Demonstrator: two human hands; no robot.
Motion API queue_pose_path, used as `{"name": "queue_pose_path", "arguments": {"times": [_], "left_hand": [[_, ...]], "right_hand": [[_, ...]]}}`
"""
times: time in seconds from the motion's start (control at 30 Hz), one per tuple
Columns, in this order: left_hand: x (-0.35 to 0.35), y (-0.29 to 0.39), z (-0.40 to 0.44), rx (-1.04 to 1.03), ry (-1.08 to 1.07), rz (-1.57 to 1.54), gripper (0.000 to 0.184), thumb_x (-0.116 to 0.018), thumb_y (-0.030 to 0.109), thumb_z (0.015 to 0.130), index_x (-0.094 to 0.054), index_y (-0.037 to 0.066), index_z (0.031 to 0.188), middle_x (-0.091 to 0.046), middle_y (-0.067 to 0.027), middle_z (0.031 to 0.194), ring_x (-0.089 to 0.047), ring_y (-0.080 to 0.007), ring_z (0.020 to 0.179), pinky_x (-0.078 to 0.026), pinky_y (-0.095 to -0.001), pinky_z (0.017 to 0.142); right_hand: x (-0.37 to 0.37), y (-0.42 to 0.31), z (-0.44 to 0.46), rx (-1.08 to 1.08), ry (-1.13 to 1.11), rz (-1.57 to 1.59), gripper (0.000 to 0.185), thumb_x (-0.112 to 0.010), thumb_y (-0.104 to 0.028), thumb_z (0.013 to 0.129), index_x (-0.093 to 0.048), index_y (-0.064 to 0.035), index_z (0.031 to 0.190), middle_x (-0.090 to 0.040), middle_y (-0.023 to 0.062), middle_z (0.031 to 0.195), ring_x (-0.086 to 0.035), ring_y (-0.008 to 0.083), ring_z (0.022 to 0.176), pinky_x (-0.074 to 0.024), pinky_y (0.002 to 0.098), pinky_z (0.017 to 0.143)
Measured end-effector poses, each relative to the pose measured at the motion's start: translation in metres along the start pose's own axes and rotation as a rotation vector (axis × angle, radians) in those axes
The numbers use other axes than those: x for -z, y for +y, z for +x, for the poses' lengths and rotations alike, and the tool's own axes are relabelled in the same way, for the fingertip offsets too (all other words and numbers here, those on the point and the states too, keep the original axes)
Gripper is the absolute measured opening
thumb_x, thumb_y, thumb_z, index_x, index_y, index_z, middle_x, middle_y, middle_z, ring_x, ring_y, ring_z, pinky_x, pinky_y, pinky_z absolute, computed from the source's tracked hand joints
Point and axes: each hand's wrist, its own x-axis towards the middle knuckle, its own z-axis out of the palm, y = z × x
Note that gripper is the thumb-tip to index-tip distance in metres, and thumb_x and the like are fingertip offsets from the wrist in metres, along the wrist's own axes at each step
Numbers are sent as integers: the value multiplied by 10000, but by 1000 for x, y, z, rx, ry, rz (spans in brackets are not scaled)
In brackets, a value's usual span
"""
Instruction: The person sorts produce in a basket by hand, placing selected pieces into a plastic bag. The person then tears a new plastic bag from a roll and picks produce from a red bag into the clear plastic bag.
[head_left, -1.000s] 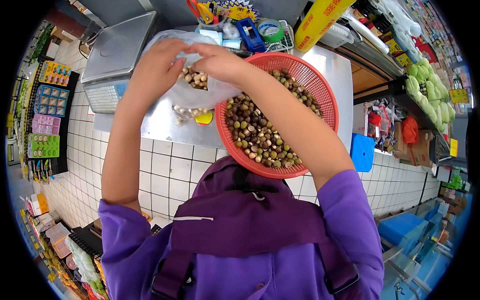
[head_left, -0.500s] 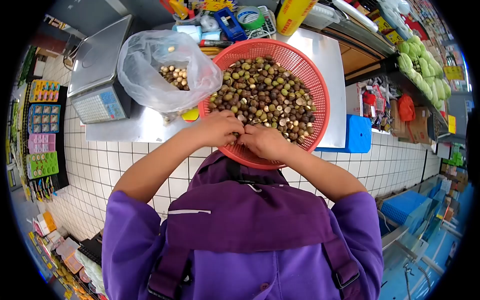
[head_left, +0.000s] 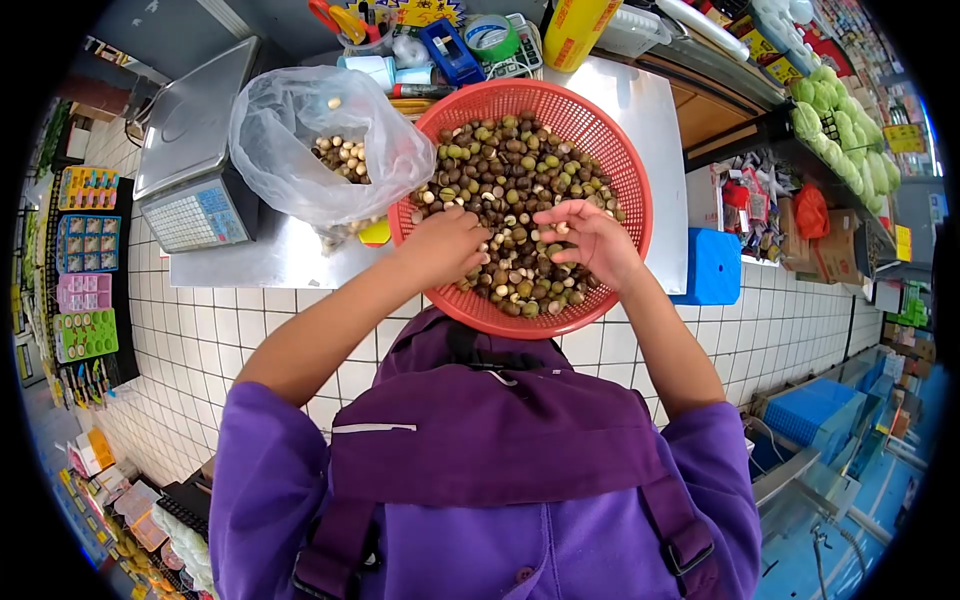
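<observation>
A red plastic basket [head_left: 632,160] holds many round, nut-like seeds [head_left: 525,165], brown and green, with a few pale ones among them. My left hand [head_left: 447,245] reaches over the basket's near left side. Its fingers are curled and closed at the seeds, and whatever they grip is hidden. Over the right part of the heap is my right hand [head_left: 595,240], palm turned to the left, fingers spread apart; pale seeds show near its fingertips. Left of the basket stands a clear plastic bag [head_left: 285,150] with its mouth open, pale and brown seeds [head_left: 342,157] inside.
A metal-topped table [head_left: 665,200] bears the basket and bag. To the left is a weighing scale [head_left: 195,215]. Behind stand a blue tape dispenser [head_left: 452,52], green tape [head_left: 492,37] and a yellow container [head_left: 578,35]. A blue stool [head_left: 713,265] is at the right edge.
My hands were close together at the basket's near rim. The right has moved up and right, its fingers spreading; the left has shifted slightly forward. Seeds near the rim are now uncovered.
</observation>
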Motion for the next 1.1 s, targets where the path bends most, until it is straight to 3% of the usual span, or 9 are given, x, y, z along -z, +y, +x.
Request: {"name": "queue_pose_path", "arguments": {"times": [0.07,0.2,0.27,0.33,0.53,0.7,0.8,0.97,1.1], "left_hand": [[-9,8,5,30,-167,121,255,-625,177,698,-584,71,926,-524,-62,899,-487,-244,884,-453,-353,735],[-34,19,6,88,-63,116,255,-632,179,673,-578,59,892,-518,-84,910,-495,-257,877,-462,-342,724],[-38,24,6,53,-81,112,251,-626,165,669,-571,51,886,-513,-113,928,-503,-274,885,-465,-343,731],[-29,22,4,109,-181,63,246,-623,159,665,-572,39,873,-519,-119,925,-514,-284,889,-468,-356,729],[-23,19,4,81,-194,50,208,-609,126,679,-572,20,854,-540,-125,907,-531,-299,875,-466,-376,737],[-18,14,2,208,3,-309,236,-526,65,749,-565,16,976,-558,-114,917,-572,-268,853,-482,-340,732],[-4,3,2,624,6,-1603,237,-434,2,798,-538,0,1011,-564,-54,899,-593,-156,808,-502,-274,741],[21,-9,-4,713,188,-1665,208,-430,-9,794,-539,12,970,-568,-59,877,-589,-158,837,-501,-285,748],[21,-13,-5,722,98,-1435,181,-443,4,790,-548,12,937,-562,-45,870,-584,-146,786,-491,-265,725]], "right_hand": [[-4,0,5,10,-7,30,132,-465,-123,838,-574,-49,851,-595,74,986,-565,159,818,-474,253,643],[-10,30,30,167,75,-1349,181,-575,-180,767,-591,-102,929,-598,62,835,-581,207,787,-473,313,645],[-9,62,43,561,72,-1638,219,-575,-149,717,-576,-99,931,-600,92,832,-583,250,791,-479,344,643],[-18,68,46,429,51,-1839,216,-560,-121,694,-555,-94,908,-603,101,842,-582,267,808,-481,369,647],[-24,57,43,346,-21,-1883,139,-512,-206,767,-590,-112,831,-610,123,679,-606,290,668,-475,400,580],[0,24,43,292,204,-1237,205,-488,-98,801,-594,-97,977,-619,127,771,-606,277,723,-480,370,656],[-3,6,80,496,230,-1342,209,-480,-120,810,-577,-76,990,-615,110,849,-596,282,794,-476,374,680],[-42,8,130,436,315,-1746,203,-500,-199,790,-545,-39,906,-612,143,858,-589,299,808,-468,381,686],[-32,-5,123,378,343,-1340,282,-530,-281,772,-519,-15,865,-613,133,773,-588,259,669,-465,348,656]]}}
